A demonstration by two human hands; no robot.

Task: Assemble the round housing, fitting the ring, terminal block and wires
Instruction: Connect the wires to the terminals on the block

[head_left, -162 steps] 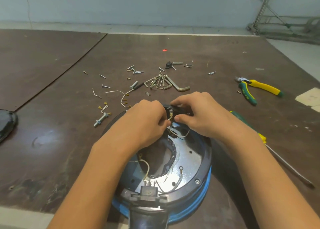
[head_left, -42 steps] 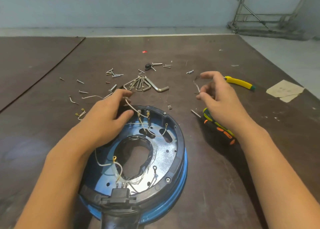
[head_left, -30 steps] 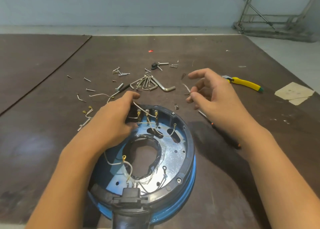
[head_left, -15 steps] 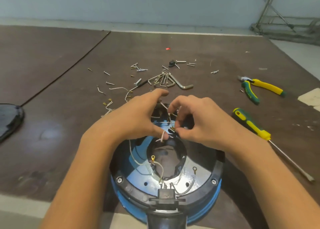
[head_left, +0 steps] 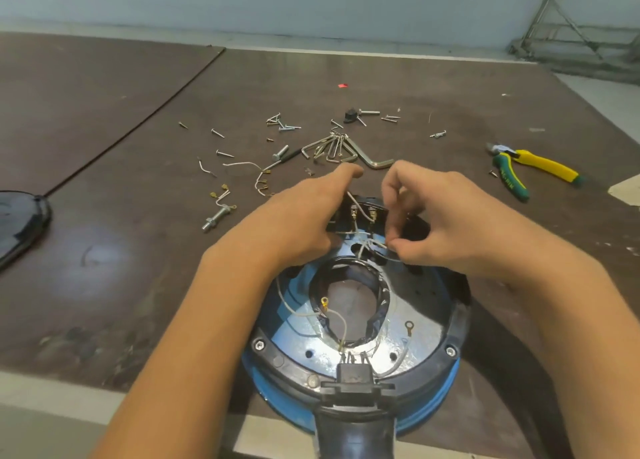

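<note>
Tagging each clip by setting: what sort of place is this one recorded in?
Probably a workshop or repair bench: a worn brown worktop strewn with loose screws, a set of hex keys and yellow-and-green pliers, with a round blue housing half-wired in front.

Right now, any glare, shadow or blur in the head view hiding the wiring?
Head view: glare on the metal plate beside the near connector washes out the wires there; the left hand and right hand shade the terminal block; wires pinched by the right hand look slightly soft.
</note>
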